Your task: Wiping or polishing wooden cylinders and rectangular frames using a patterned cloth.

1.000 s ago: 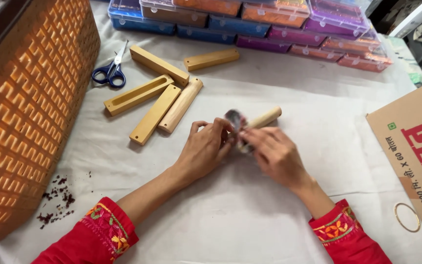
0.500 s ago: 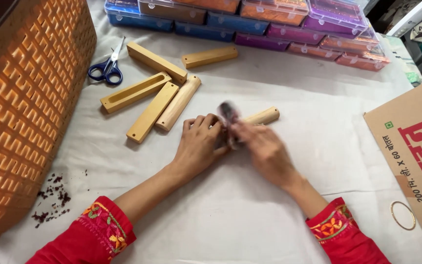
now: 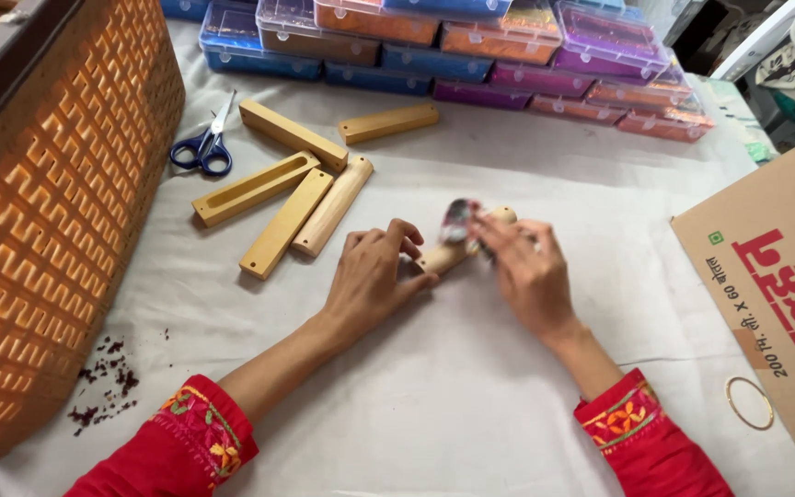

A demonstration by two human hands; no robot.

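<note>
A light wooden stick (image 3: pixel 448 253) lies on the white cloth between my hands. My left hand (image 3: pixel 374 276) rests on its near end and holds it down. My right hand (image 3: pixel 526 271) is at its far end, fingers pinching a small shiny, multicoloured strip (image 3: pixel 460 219) that stands up against the stick. Red embroidered sleeves cover both forearms. What the strip is made of is too blurred to tell.
Several wooden blocks (image 3: pixel 287 198), one with a long slot, lie to the left, with blue-handled scissors (image 3: pixel 202 147) beyond. An orange woven basket (image 3: pixel 48 212) fills the left side. Stacked coloured plastic boxes (image 3: pixel 471 37) line the back. A cardboard box (image 3: pixel 775 285) and a thin ring (image 3: pixel 749 402) are at right.
My hands shifted slightly left and apart along the stick; the shiny strip now shows upright at my right fingertips.
</note>
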